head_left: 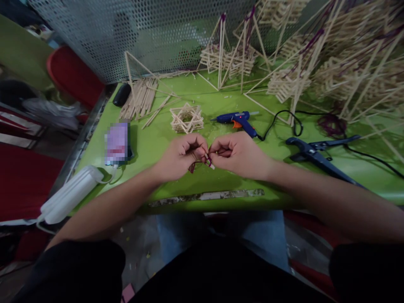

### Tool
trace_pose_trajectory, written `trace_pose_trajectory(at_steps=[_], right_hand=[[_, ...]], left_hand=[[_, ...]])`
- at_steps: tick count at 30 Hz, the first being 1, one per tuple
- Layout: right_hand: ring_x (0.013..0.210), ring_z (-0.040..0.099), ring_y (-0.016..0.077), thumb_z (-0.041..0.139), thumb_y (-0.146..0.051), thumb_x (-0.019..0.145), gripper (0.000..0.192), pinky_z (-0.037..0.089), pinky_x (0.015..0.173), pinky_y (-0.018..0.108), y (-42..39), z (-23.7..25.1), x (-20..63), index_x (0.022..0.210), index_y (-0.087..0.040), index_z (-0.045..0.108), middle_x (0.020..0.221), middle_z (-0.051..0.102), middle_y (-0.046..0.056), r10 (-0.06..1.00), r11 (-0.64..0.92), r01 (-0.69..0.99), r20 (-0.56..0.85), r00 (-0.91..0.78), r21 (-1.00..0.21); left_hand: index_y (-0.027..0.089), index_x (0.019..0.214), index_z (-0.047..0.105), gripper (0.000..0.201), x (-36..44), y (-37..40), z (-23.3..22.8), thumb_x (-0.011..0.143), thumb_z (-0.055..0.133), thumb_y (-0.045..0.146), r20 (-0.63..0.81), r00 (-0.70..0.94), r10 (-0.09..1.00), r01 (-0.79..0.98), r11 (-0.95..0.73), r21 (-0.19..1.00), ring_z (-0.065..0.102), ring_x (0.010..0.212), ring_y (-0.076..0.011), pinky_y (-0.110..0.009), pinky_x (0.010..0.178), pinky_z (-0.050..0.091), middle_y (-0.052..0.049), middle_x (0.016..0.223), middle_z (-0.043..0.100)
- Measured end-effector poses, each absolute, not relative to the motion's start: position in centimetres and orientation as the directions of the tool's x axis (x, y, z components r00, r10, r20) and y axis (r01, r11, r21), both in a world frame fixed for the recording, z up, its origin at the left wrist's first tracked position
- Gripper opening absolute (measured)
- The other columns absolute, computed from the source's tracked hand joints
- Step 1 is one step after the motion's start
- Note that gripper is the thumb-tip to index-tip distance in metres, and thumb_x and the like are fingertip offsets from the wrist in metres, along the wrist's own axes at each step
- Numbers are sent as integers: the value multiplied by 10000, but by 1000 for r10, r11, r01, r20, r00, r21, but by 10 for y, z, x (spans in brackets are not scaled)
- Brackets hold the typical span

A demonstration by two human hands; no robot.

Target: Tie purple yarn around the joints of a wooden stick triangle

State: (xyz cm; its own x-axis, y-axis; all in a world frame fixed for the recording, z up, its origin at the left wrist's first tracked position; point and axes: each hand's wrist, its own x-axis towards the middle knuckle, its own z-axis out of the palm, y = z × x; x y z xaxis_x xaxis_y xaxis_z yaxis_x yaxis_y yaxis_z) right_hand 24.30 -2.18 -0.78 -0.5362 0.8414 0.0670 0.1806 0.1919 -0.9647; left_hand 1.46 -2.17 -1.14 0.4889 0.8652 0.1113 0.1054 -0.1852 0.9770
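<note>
The fingers of the left hand [181, 155] and right hand [235, 153] are pressed together, pinching a small pale stick piece [209, 161] wound with dark purple thread [193, 166] between them, just above the green worktop [158, 143]; how the thread is tied is too small to make out. Beyond lie a square stick frame [187, 118] and a blue glue gun [237, 120], while dark pliers [318, 156] are partly hidden by the right forearm.

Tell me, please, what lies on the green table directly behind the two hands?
Behind the left hand and right hand, a small stacked stick frame and a blue glue gun lie on the green table. The hands cover most of the dark red string they pinch.
</note>
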Motion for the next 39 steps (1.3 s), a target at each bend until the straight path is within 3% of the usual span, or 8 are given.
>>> trace_pose_trajectory(at_steps=[5,11,18,28,31,36,39], right_hand=[[600,366,90,761,-217,823,117,291,567,267,-24,-8,243,746,-185,678,607,473,-60,848,338,232,189,-495,-912],[598,486,106,773,-241,817,117,349,550,249,-22,-3,246,793,-187,672,667,624,-13,834,175,144,69,-547,-974],[559,322,74,805,-231,802,94,225,526,270,-22,0,247,785,-173,733,590,446,-71,853,184,160,77,-515,-970],[567,293,78,807,-248,834,95,198,529,291,-23,-3,245,803,-171,760,589,397,-78,892,259,258,128,-434,-931],[564,339,85,818,-299,870,142,236,515,276,-22,1,246,849,-170,765,609,472,-59,874,212,200,94,-477,-957],[599,512,102,831,-275,868,140,353,520,241,-24,7,249,865,-170,739,700,679,1,803,138,75,67,-592,-988],[648,621,125,852,-255,861,149,443,565,240,-24,6,249,867,-178,724,775,775,35,781,118,20,80,-619,-993]], left_hand=[[187,904,658,546,15,-21,-10,967,832,701,93,481,872,139,-181,974,616,583,-112,-228,504,502,-33,771,711],[185,918,682,496,15,-24,-9,1046,754,659,213,476,853,167,-325,931,587,600,-105,-239,560,481,-39,802,729],[198,962,709,346,14,-31,-5,1107,716,512,311,444,841,248,-448,859,710,829,-161,-278,741,533,-41,864,753],[196,974,711,202,14,-33,2,1091,688,360,320,393,862,432,-481,763,728,849,-168,-290,804,537,-25,893,771],[192,963,701,259,12,-30,2,1098,702,413,314,388,866,365,-458,811,702,803,-159,-279,757,533,-33,871,754],[188,934,650,525,14,-28,0,1056,717,694,210,513,832,135,-319,938,603,607,-109,-232,564,479,-39,809,729],[186,920,627,551,15,-28,-2,1024,755,711,167,565,808,66,-246,967,636,620,-108,-216,551,484,-49,813,735]])
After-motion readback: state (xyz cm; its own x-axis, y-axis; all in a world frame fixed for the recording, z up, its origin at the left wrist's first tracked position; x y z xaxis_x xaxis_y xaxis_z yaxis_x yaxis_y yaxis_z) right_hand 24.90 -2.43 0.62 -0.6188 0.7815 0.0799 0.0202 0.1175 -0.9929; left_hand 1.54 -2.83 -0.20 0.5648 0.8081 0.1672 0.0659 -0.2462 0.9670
